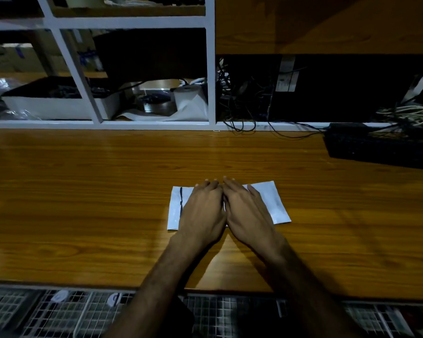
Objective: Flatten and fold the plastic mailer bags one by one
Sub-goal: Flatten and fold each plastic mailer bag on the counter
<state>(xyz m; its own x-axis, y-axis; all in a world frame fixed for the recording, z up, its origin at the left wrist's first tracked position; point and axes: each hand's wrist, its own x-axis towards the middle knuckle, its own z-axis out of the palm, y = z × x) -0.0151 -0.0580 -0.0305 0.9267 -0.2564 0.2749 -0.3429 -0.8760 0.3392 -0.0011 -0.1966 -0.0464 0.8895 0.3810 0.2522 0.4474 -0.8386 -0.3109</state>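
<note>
Pressing down with both palms is about all we've got going on here, so let's walk it left to right. On the left end, the white mailer bag (175,211) pokes out from under our left hand (202,211), and we can see a dark stripe running across it near that edge, probably the seal strip. The bag lies flat on the wooden counter (83,191), roughly in the middle and toward our side. The left hand lies flat on top with straight fingers held close together, and the right hand (246,211) sits just beside it in the same way, the two touching along their inner edges. Further right, the bag's other end sticks out, pale and a bit glossy.

How it'll handle, as far as we can judge: super light, thin, floppy, and that sheen says slippery on a polished counter. It'll likely slide or spring back rather than hold a crease, so we'd keep one palm pinning it. For the fold, we'd take it by a free end, pinching the corners, and drag it over.
</note>
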